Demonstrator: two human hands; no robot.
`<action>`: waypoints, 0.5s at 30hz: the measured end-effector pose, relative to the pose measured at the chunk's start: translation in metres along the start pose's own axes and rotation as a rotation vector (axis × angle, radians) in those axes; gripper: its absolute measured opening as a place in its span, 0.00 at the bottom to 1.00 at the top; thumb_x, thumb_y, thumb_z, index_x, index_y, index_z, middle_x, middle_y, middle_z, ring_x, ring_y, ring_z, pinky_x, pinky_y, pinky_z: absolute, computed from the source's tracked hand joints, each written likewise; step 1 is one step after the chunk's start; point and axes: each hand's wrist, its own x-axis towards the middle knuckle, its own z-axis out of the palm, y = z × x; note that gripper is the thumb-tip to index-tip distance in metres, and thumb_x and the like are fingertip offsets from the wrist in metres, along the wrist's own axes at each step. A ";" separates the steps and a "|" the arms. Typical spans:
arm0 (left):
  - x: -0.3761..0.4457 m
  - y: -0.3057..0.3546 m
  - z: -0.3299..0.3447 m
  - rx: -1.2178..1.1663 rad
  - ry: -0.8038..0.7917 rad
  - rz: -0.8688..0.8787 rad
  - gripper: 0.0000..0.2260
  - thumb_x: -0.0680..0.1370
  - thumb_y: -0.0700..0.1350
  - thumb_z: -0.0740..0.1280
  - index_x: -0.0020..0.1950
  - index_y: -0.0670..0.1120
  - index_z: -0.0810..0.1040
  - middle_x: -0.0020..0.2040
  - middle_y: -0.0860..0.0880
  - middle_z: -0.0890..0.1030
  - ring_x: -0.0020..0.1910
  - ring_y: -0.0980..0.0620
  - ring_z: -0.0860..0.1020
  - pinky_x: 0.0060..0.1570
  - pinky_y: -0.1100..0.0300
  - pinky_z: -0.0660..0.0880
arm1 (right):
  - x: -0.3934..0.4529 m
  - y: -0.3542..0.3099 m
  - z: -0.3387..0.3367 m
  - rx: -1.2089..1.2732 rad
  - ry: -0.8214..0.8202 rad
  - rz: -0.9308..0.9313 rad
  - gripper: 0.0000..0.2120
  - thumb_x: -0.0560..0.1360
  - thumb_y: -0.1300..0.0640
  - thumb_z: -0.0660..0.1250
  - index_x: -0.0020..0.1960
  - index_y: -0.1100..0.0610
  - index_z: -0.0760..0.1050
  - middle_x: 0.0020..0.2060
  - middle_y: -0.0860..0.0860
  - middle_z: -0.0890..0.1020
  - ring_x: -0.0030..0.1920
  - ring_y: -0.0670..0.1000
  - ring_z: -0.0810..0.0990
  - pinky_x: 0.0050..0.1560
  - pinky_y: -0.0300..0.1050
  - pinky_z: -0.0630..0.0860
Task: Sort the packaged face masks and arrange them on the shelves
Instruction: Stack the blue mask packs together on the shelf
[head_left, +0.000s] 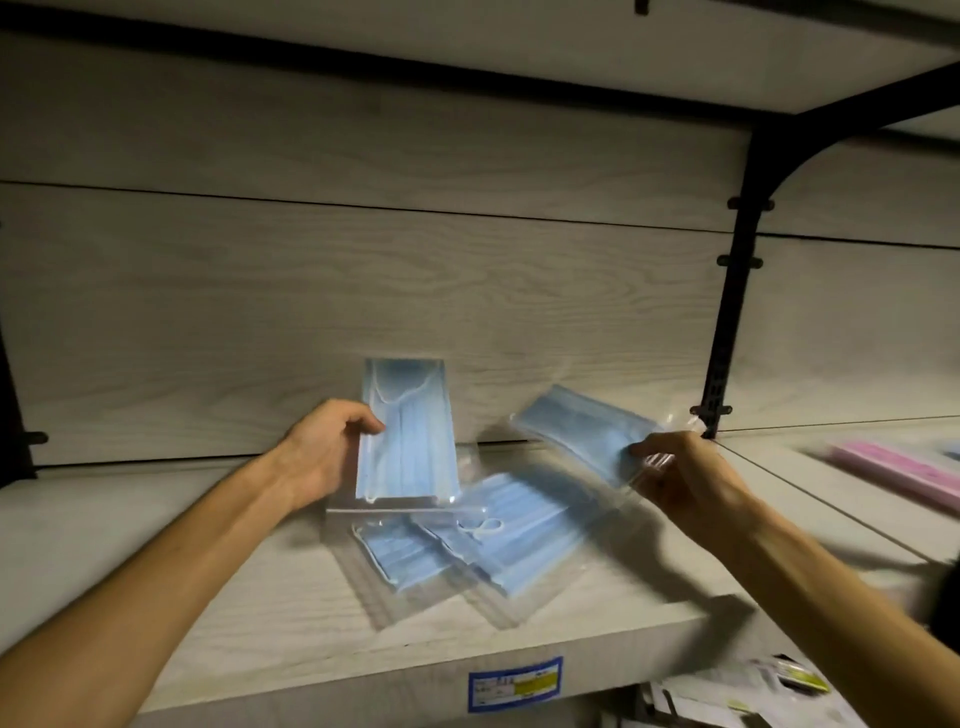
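Note:
My left hand (324, 454) grips a clear pack of blue face masks (408, 431) by its left edge and holds it upright on the pale wooden shelf (260, 597), close to the back panel. My right hand (675, 470) pinches the clear end of a second blue mask pack (582, 428), which hangs tilted above the shelf. Two more blue mask packs lie flat and overlapping on the shelf below my hands, one at the left (402, 558) and one at the right (514, 530).
A black shelf bracket and upright (727, 322) stand at the right. Pink mask packs (904, 470) lie on the adjoining shelf at far right. A blue and yellow price label (514, 683) sits on the shelf's front edge. White packets (737, 696) lie on a lower shelf.

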 end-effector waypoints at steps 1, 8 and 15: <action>0.001 -0.002 0.003 0.055 -0.024 -0.016 0.10 0.74 0.38 0.63 0.55 0.39 0.75 0.50 0.38 0.80 0.49 0.39 0.80 0.61 0.42 0.76 | -0.004 0.000 0.000 0.001 -0.007 0.003 0.10 0.74 0.70 0.62 0.37 0.64 0.78 0.32 0.58 0.81 0.30 0.53 0.81 0.31 0.43 0.79; 0.018 -0.006 0.028 0.290 -0.049 0.091 0.04 0.76 0.32 0.68 0.51 0.36 0.79 0.47 0.37 0.81 0.45 0.44 0.82 0.47 0.54 0.79 | -0.023 -0.011 0.001 0.256 0.019 0.074 0.03 0.76 0.63 0.60 0.49 0.62 0.70 0.48 0.63 0.75 0.48 0.62 0.78 0.53 0.55 0.80; 0.044 -0.005 0.059 0.951 0.013 0.219 0.13 0.74 0.44 0.75 0.53 0.37 0.82 0.44 0.41 0.85 0.40 0.48 0.79 0.44 0.55 0.76 | -0.047 -0.007 0.011 -0.009 -0.088 0.063 0.06 0.75 0.56 0.68 0.43 0.56 0.73 0.31 0.53 0.69 0.30 0.51 0.71 0.38 0.45 0.73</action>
